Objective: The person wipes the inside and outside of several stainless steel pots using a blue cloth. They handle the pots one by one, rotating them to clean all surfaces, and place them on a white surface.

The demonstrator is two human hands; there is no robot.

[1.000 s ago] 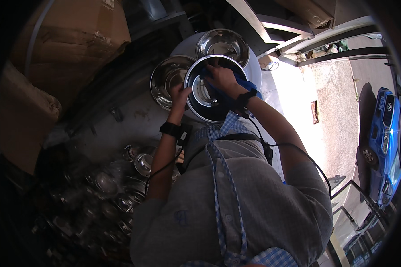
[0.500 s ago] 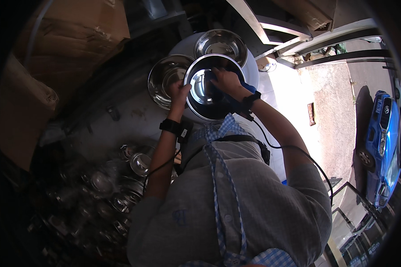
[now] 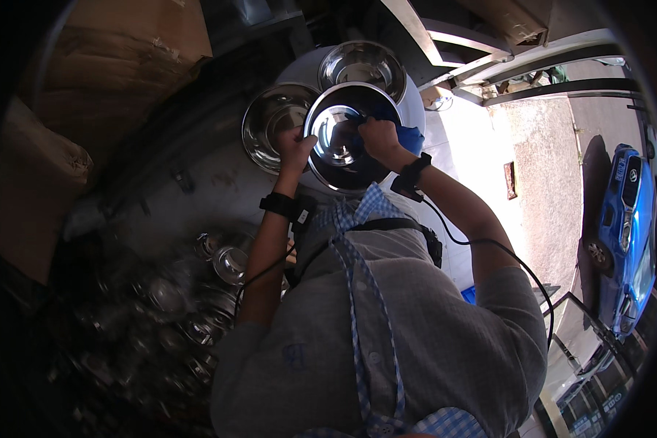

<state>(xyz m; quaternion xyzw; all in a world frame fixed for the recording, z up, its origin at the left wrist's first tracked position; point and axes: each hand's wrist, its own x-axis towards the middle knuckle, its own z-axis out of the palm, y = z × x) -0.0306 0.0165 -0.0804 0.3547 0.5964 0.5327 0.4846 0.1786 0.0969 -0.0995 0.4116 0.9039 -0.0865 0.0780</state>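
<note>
A shiny metal bowl [image 3: 337, 169] is held tilted in front of me, its inside facing up toward me. My left hand [image 3: 295, 150] grips the bowl's left rim, thumb over the edge. A blue cloth [image 3: 410, 139] is bunched in my right hand [image 3: 379, 140], which is closed at the bowl's inner right side; part of the cloth hangs out past the rim. Behind the held bowl, a second metal bowl [image 3: 259, 131] lies to the left and a third metal bowl [image 3: 363, 66] at the far side, both on a round white surface [image 3: 415, 109].
Many metal pieces of kitchenware [image 3: 168, 299] crowd the floor at lower left. Large cardboard boxes [image 3: 131, 44] stand at upper left. A white metal frame [image 3: 452, 36] is at upper right. Outside on the right, a blue car [image 3: 635, 241] is parked. A black cable [image 3: 482, 241] runs along my right arm.
My right hand has moved right and slightly down inside the bowl, from its middle toward the right rim, and more blue cloth shows. My left hand keeps its grip.
</note>
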